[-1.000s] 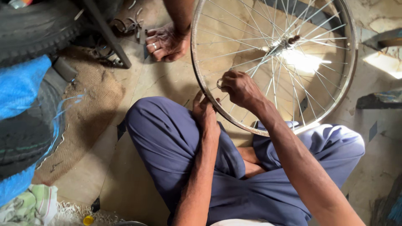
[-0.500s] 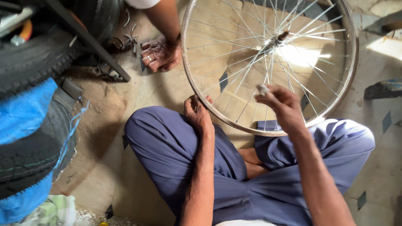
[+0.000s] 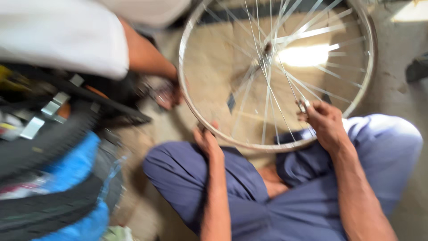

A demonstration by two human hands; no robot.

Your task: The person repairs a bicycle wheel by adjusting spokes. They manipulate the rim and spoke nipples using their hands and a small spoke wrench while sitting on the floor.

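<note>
Left hand [image 3: 206, 142] grips lower rim of bicycle wheel [image 3: 189, 102], fingers curled round it. Right hand [image 3: 324, 122] pinches small metal tool [image 3: 302, 106] on spoke [image 3: 285, 80], just inside rim. Wheel stands upright on sandy floor, resting against blue-trousered knees [image 3: 178, 174]. Another person's hand [image 3: 167, 94] beyond left fingers, touching rim's outer edge. Picture blurred.

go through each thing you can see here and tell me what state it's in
Wheel: bare rim, no tyre, spokes in place, propped at the knees.
Left hand: gripping the rim's lower edge.
Right hand: pinching a small metal tool at a spoke.
Tyres: off any wheel, stacked at the side.
</note>
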